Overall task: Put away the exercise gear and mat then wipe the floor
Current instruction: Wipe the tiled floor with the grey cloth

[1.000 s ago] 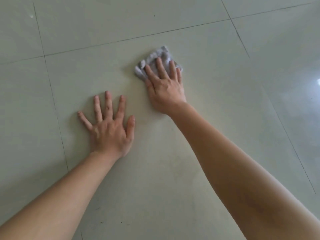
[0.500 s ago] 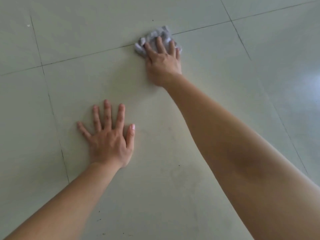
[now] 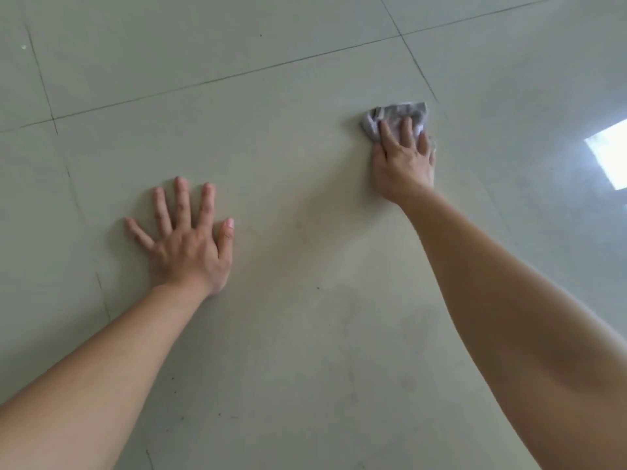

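Filling the view: the pale tiled floor (image 3: 305, 334), glossy, running under both my arms to every edge.
My right forearm (image 3: 509, 317): bare, reaching from the lower right corner toward the far right of the big middle tile.
My left forearm (image 3: 101, 361): bare, coming in from the lower left corner.
Grout lines (image 3: 237, 76): thin dark seams; one runs across the far side, and others cross it at left and right.
My left hand (image 3: 186, 245): palm down, flat on the floor, left of middle, well apart from the cloth.
Left fingers (image 3: 181, 205): straight and spread wide, thumb out to the side, holding nothing.
My right hand (image 3: 403, 164): palm down on top of the cloth, farther out than the left hand.
Right fingers (image 3: 407, 130): straight and fairly close together, pressing the cloth onto the tile, not curled round it.
Bright patch (image 3: 609, 157): a white reflection on the tiles at the right edge.
Cloth (image 3: 397, 115): a small grey crumpled rag on the floor beneath my right fingers, its far edge and left corner showing beyond my fingertips, near the right-hand grout line.
Specks (image 3: 318, 287): a few tiny dark dots on the tile between my arms.
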`<control>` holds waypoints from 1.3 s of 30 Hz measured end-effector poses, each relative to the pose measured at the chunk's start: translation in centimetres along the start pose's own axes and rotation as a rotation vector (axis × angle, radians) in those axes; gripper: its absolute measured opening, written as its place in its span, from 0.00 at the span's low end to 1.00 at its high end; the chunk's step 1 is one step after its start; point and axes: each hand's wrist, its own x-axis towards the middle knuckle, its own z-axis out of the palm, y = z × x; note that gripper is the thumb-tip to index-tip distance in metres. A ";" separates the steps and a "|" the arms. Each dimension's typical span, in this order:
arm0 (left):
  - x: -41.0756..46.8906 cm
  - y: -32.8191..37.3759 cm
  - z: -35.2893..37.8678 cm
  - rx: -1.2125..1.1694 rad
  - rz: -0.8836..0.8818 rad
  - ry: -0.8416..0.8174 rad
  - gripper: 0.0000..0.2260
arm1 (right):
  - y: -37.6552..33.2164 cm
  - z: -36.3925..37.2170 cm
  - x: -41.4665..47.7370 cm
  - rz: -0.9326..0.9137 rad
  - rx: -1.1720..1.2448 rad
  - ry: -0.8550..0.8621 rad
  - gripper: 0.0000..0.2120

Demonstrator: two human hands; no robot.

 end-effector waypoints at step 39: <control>4.5 11.2 0.6 0.000 0.203 0.028 0.30 | -4.3 1.2 4.6 -0.498 -0.027 -0.056 0.24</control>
